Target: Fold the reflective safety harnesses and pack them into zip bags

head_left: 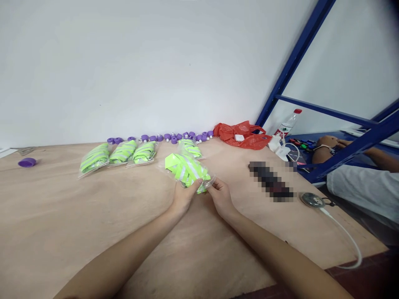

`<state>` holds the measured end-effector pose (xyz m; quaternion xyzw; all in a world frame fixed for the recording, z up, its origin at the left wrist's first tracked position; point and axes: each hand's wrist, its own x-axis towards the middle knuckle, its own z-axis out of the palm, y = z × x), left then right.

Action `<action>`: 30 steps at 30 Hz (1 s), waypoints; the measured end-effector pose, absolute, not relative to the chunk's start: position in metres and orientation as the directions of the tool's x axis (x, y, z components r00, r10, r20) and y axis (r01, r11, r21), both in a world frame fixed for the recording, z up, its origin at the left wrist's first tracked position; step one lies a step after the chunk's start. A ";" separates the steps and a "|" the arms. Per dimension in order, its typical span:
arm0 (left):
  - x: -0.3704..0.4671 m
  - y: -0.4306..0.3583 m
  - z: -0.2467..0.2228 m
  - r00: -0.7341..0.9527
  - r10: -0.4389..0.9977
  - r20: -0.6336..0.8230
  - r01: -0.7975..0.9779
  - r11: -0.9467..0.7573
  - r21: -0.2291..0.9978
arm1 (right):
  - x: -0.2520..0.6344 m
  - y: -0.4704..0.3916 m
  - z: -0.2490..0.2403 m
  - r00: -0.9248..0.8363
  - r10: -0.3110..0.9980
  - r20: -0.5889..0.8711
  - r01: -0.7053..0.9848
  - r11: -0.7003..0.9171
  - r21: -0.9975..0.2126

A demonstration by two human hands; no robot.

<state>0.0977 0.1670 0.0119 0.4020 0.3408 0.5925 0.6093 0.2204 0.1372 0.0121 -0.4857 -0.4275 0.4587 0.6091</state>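
Observation:
A clear plastic bag with folded neon-yellow and silver strapping (pixel 187 169) is held between my hands over the wooden table (pixel 93 220). My left hand (pixel 185 194) grips its near left side, thumb on top of the strapping. At the bag's right end, my right hand (pixel 220 194) pinches the clear plastic edge. Part of the strapping lies at the bag's far left end. Just behind it rests another bagged strap bundle (pixel 190 148). Three similar bundles (pixel 95 158), (pixel 123 152), (pixel 144 153) lie to the left.
Several purple caps (pixel 152 138) line the wall beside a red plastic bag (pixel 246 135). One purple piece (pixel 27 162) lies far left. At right are a blurred dark object (pixel 271 182), a round cabled device (pixel 312 200), a bottle (pixel 288 123), blue frame (pixel 293 54) and a person's arm.

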 end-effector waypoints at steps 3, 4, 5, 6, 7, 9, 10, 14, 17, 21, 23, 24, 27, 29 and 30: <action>0.095 0.171 0.013 0.073 0.995 0.064 -0.449 -0.024 0.893 | 0.221 0.139 0.009 0.138 0.985 0.101 -0.235 0.131 -0.963; 0.094 0.172 0.013 0.076 0.995 0.064 -0.453 -0.023 0.891 | 0.222 0.140 0.008 0.112 0.988 0.106 -0.254 0.131 -0.958; 0.093 0.172 0.013 0.080 0.995 0.065 -0.458 -0.022 0.889 | 0.223 0.140 0.008 0.092 0.990 0.106 -0.260 0.127 -0.957; 0.093 0.173 0.013 0.089 0.994 0.065 -0.465 -0.017 0.885 | 0.224 0.141 0.007 0.083 0.991 0.103 -0.255 0.121 -0.959; 0.093 0.173 0.013 0.098 0.993 0.064 -0.474 -0.010 0.881 | 0.225 0.141 0.007 0.083 0.991 0.101 -0.246 0.119 -0.962; 0.093 0.173 0.013 0.109 0.992 0.057 -0.499 0.005 0.866 | 0.227 0.142 0.008 0.084 0.991 0.107 -0.227 0.123 -0.966; 0.093 0.173 0.012 0.109 0.993 0.054 -0.514 0.010 0.858 | 0.228 0.142 0.008 0.073 0.991 0.115 -0.222 0.128 -0.967; 0.092 0.177 0.008 0.078 0.996 0.050 -0.531 -0.001 0.847 | 0.231 0.143 0.005 -0.014 0.990 0.137 -0.232 0.130 -0.964; 0.091 0.178 0.007 0.082 0.995 0.060 -0.518 -0.009 0.855 | 0.233 0.146 0.001 -0.010 0.994 0.108 -0.259 0.102 -0.961; 0.092 0.175 0.010 0.114 0.992 0.056 -0.534 0.013 0.846 | 0.233 0.147 0.001 0.027 0.997 0.077 -0.260 0.081 -0.962; 0.093 0.174 0.014 0.121 0.992 0.042 -0.555 0.033 0.832 | 0.232 0.146 0.002 0.027 0.997 0.077 -0.252 0.081 -0.964; 0.093 0.173 0.015 0.130 0.991 0.030 -0.568 0.050 0.821 | 0.232 0.146 0.003 0.027 0.997 0.077 -0.247 0.081 -0.966; 0.093 0.172 0.019 0.172 0.985 -0.019 -0.615 0.122 0.779 | 0.232 0.147 0.004 0.037 0.996 0.077 -0.236 0.084 -0.968; 0.092 0.173 0.018 0.197 0.979 -0.058 -0.636 0.172 0.752 | 0.233 0.147 0.004 0.038 0.996 0.081 -0.237 0.088 -0.968; 0.092 0.174 0.018 0.209 0.975 -0.076 -0.643 0.195 0.740 | 0.234 0.147 0.003 0.031 0.996 0.087 -0.241 0.092 -0.966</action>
